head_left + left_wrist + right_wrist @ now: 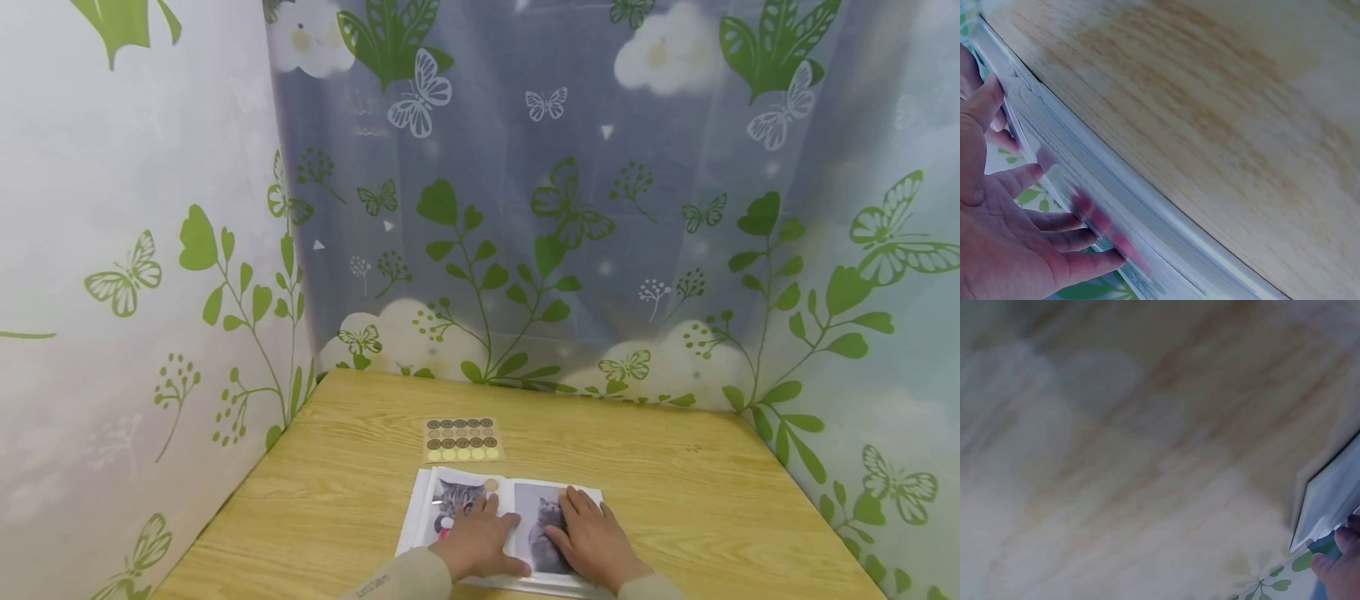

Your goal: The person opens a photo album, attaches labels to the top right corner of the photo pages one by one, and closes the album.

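Observation:
A photo album (411, 518) lies open on the wooden table. On its left page a picture of a tabby cat (457, 492) carries a round tan sticker (491, 484) near the top right corner. A grey cat picture (528, 506) fills the right page. My left hand (478, 540) rests with spread fingers across the left page and the fold, covering the lower part of that picture. Over the right page's outer side lies my right hand (596, 537), fingers extended. In the left wrist view, the left fingertips touch the album's pages (1079, 156), seen from the edge.
Just beyond the album lies a sheet of round stickers (461, 440) in brown, tan and yellow rows. Fabric walls (517, 275) printed with leaves and butterflies enclose the wooden table (712, 500) at the back and both sides.

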Motion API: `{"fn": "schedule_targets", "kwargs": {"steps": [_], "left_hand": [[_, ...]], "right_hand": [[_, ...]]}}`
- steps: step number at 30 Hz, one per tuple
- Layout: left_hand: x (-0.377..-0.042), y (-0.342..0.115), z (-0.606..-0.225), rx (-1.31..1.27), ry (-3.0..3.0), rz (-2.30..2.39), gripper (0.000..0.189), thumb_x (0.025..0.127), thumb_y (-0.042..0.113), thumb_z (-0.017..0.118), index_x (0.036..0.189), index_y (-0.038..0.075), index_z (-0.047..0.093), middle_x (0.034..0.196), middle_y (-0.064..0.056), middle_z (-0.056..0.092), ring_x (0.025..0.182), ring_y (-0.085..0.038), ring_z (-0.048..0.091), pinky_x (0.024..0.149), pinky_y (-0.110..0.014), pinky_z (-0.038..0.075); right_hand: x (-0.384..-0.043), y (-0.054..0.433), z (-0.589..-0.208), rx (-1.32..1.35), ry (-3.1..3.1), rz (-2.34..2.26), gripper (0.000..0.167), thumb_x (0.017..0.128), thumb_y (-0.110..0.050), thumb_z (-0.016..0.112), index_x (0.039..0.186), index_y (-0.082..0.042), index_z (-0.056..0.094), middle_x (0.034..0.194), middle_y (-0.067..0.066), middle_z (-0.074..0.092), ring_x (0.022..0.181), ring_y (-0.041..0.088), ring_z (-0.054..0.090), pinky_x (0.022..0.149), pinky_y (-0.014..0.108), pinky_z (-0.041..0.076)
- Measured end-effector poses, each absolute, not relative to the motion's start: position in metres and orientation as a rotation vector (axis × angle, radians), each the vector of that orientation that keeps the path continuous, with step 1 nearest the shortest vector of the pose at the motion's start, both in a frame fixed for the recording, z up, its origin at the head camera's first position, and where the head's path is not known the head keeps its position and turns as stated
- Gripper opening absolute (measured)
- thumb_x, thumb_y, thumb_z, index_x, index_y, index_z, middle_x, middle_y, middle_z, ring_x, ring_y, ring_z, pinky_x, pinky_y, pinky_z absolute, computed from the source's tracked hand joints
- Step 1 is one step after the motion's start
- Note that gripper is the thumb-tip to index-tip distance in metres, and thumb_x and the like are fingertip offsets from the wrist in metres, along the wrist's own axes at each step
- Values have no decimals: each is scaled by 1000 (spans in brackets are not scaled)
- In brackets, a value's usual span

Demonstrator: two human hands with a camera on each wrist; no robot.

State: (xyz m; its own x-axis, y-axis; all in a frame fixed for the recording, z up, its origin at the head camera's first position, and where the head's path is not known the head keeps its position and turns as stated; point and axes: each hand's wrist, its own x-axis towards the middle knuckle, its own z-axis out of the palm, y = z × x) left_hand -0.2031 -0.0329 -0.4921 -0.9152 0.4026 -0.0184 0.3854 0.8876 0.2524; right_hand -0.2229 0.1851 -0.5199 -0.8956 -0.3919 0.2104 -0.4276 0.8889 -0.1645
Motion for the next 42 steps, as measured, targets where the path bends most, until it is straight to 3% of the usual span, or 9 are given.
{"fn": "schedule_targets", "kwargs": {"steps": [19, 28, 36, 42], "left_hand": [[-203, -33, -491, 630, 2996, 384, 76, 74, 63, 75, 135, 19, 60, 148, -24, 43, 139, -45, 35, 105, -70, 32], [-205, -33, -495, 644, 2996, 372, 77, 74, 65, 74, 135, 20, 60, 148, -24, 43, 139, -45, 34, 103, -70, 34], [-204, -33, -494, 634, 2980, 399, 78, 74, 65, 74, 136, 20, 59, 149, -24, 42, 140, -44, 33, 105, -69, 32], [-204, -34, -492, 620, 2969, 406, 80, 75, 66, 73, 139, 21, 58, 151, -24, 40, 141, -44, 31, 108, -67, 30]], "right_hand": [[-225, 196, -522, 618, -2812, 327, 47, 98, -37, 58, 125, 2, 58, 134, 26, 55, 127, 43, 50, 102, 67, 36], [-231, 190, -521, 575, -2815, 296, 49, 99, -38, 57, 126, 3, 58, 132, 26, 55, 126, 44, 50, 103, 65, 37], [-232, 183, -517, 524, -2901, 282, 51, 99, -40, 56, 134, -3, 58, 140, 25, 50, 132, 43, 44, 107, 69, 27], [-231, 179, -516, 527, -2896, 237, 49, 99, -40, 57, 132, -5, 60, 140, 25, 50, 131, 43, 45, 107, 70, 27]]}}
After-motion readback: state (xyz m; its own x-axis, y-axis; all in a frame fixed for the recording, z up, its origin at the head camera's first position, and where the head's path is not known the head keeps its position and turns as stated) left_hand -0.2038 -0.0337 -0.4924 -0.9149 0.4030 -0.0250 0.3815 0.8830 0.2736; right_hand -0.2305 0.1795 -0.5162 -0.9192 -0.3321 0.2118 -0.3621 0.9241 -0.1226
